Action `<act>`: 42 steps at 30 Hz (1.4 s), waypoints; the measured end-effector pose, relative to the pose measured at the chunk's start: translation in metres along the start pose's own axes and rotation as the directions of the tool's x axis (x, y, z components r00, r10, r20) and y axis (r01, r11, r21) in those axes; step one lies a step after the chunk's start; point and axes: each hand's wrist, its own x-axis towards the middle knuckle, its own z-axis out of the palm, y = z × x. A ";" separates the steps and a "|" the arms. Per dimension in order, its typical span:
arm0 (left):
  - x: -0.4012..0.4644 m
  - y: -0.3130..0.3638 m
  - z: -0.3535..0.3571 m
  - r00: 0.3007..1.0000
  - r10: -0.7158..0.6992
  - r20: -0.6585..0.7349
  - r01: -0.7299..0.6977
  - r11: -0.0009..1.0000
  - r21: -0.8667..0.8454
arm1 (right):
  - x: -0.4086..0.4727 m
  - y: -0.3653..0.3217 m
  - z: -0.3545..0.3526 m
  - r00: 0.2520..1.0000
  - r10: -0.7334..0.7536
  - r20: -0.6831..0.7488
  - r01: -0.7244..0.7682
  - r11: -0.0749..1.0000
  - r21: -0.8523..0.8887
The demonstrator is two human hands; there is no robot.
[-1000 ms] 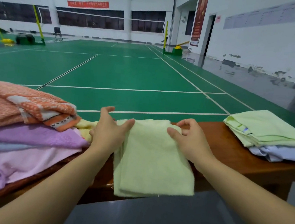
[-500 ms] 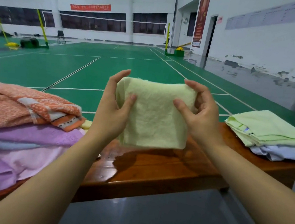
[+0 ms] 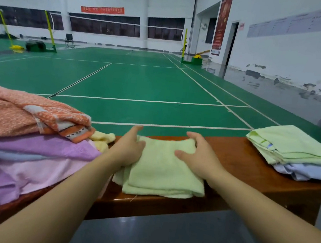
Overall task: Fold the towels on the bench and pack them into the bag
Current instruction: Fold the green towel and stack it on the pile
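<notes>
A green sports court (image 3: pixel 140 83) stretches behind a wooden bench (image 3: pixel 237 162) that runs across the foreground. On its left end sits a loose pile (image 3: pixel 23 141) of orange, purple and pink towels; on the right end lies a small stack (image 3: pixel 292 148) of folded cloth, pale green over light blue. No bag is in view. Between them, near the bench's front edge, lies the yellow towel (image 3: pixel 162 171), folded into a thick, soft, roughly square pad with uneven layers showing at its near edge. The left hand (image 3: pixel 130 148) and right hand (image 3: pixel 199 157) hold its far corners, thumbs on top and fingers curled round the fold. To finish the fold well, I would press it flat and square the stray lower layers before lifting it.
</notes>
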 end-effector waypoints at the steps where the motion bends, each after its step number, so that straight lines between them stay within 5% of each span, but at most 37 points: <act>1: 0.000 -0.002 0.003 1.000 0.005 0.007 -0.005 0.998 0.057 | 0.000 0.003 0.001 1.000 -0.003 0.011 0.004 0.997 -0.073; 6: -0.004 0.007 -0.007 0.974 0.129 -0.186 -0.057 0.936 0.346 | 0.008 -0.007 -0.018 0.988 -0.043 -0.148 -0.024 0.906 -0.422; 11: -0.034 0.042 -0.003 0.932 0.267 0.243 -0.311 0.937 0.162 | 0.017 0.000 -0.029 0.940 -0.148 -0.309 0.016 0.920 -0.392; 14: -0.037 0.045 0.009 0.889 0.261 0.377 -0.381 0.877 0.292 | 0.020 0.001 -0.017 0.943 -0.328 -0.064 0.290 0.897 -0.335; 17: -0.032 0.038 0.012 0.872 0.105 0.479 -0.347 0.822 0.451 | 0.020 0.001 -0.007 0.897 -0.253 0.361 0.349 0.909 -0.229; 19: -0.027 0.037 0.010 0.858 0.064 0.509 -0.337 0.818 0.466 | 0.020 0.004 -0.007 0.878 -0.195 0.437 0.373 0.851 -0.370; 23: -0.018 0.032 -0.001 0.891 0.062 0.450 -0.320 0.789 0.525 | 0.011 -0.006 -0.015 0.909 -0.087 0.407 0.330 0.746 -0.579; 28: -0.006 0.011 -0.015 0.989 0.084 0.118 -0.133 0.846 0.516 | -0.017 -0.027 -0.020 0.929 0.043 0.369 0.253 0.654 -0.713; 33: -0.001 0.000 -0.031 0.995 -0.019 -0.101 0.046 0.963 0.264 | -0.014 -0.033 -0.027 0.946 0.094 0.311 0.097 0.832 -0.546; 37: -0.011 0.013 -0.024 0.971 -0.236 0.028 0.180 0.807 0.562 | -0.004 -0.024 -0.027 0.973 0.159 0.169 -0.051 0.858 -0.511; 42: -0.012 0.017 0.009 0.981 -0.170 0.091 0.094 0.833 0.546 | -0.006 -0.026 -0.004 0.974 0.087 0.208 0.005 0.915 -0.402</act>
